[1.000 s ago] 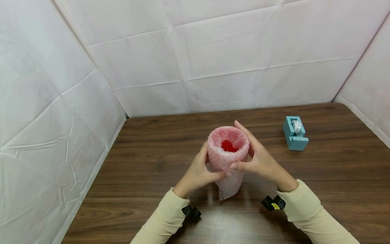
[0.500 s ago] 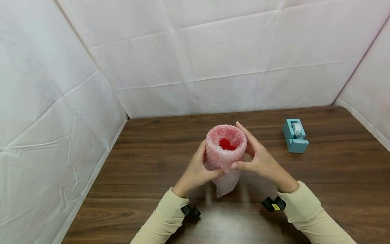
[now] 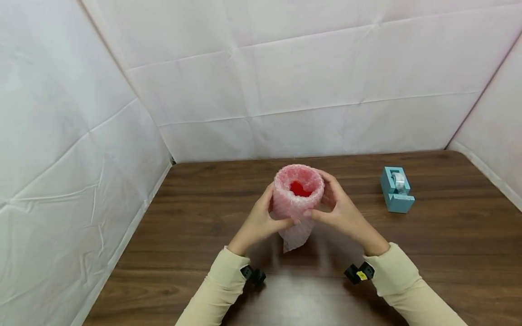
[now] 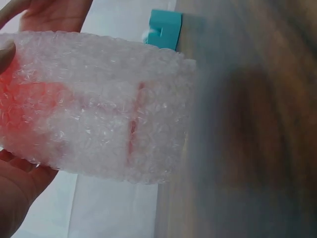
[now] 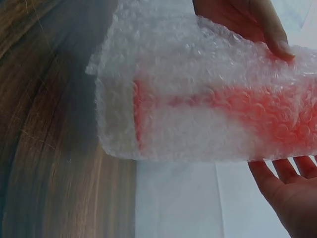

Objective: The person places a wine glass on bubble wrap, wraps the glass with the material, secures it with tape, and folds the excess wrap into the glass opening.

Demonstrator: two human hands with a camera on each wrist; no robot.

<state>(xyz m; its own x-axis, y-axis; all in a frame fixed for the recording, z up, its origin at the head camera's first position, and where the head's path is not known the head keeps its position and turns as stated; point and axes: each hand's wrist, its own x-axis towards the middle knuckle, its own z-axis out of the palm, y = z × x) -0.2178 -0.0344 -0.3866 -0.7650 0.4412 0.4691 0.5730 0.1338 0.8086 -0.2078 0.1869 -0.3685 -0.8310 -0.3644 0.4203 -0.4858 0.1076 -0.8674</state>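
In the head view, a red stemmed glass (image 3: 299, 189) stands upright inside a roll of bubble wrap (image 3: 290, 206); its red shows down through the open top. Both wrist views show its red bowl (image 4: 37, 104), thin stem and flat foot through the bubbles. My left hand (image 3: 258, 222) holds the roll's left side, thumb across the front. From the right, my right hand (image 3: 346, 215) grips it with the thumb in front and the fingers round the back. A loose pointed corner of wrap (image 3: 291, 242) hangs below the thumbs.
A blue tape dispenser (image 3: 397, 190) with a clear roll stands at the back right of the dark wooden table (image 3: 195, 244). White sheeting (image 3: 265, 81) walls the back and both sides. Small black cameras (image 3: 253, 275) sit on the wrists.
Both hands have shifted the wrapped glass slightly left and away from me. The right fingers have slid lower behind the roll. The head view has tilted up a little.
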